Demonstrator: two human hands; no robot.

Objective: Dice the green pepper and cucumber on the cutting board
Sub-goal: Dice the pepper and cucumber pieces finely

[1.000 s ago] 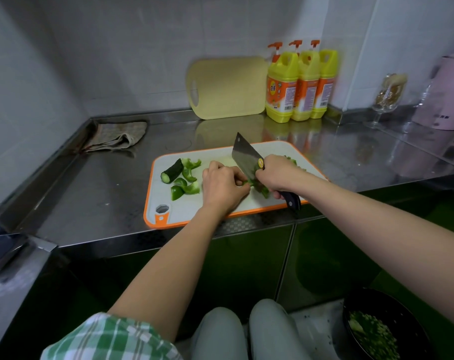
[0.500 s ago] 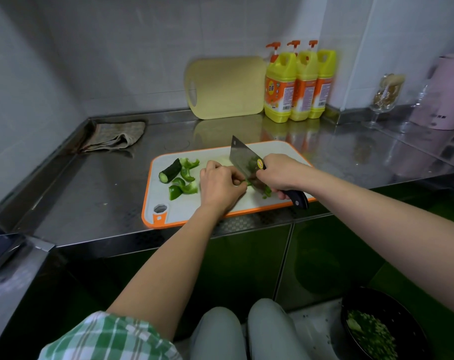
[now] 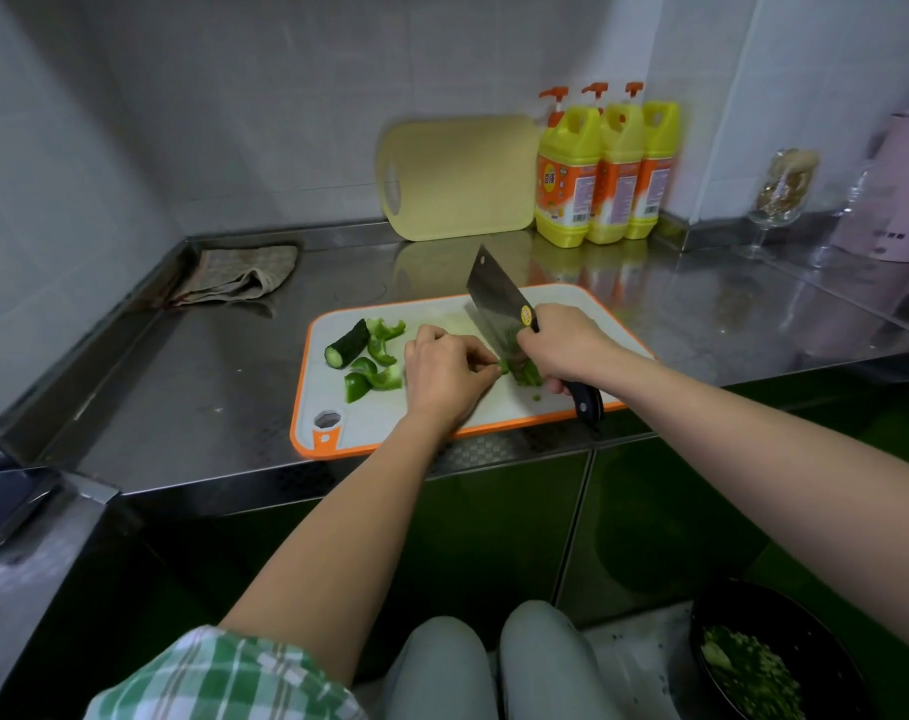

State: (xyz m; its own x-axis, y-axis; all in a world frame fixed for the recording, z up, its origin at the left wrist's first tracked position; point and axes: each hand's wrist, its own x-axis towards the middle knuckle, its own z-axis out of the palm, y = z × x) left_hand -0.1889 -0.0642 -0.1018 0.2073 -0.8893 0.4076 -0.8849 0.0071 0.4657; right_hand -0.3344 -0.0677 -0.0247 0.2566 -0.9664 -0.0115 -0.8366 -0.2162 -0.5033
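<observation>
Your right grip clamps the cleaver; your left grip pinches the green pepper on the cutting board at the tabletop's front edge. With fingertips just beside the blade, a skidding strip could mean a nick.

Inside the grip, the knife handle is black; its blade is silver with a yellow-orange sticker. The board beneath is white, rimmed orange. Left of the grip lie bright green pepper and dark green cucumber, pale at the cut end. Beyond the grip are a pale yellow spare board and yellow bottles with orange labels. The cloth far left is beige, checked. The sleeve is green-and-white plaid.
</observation>
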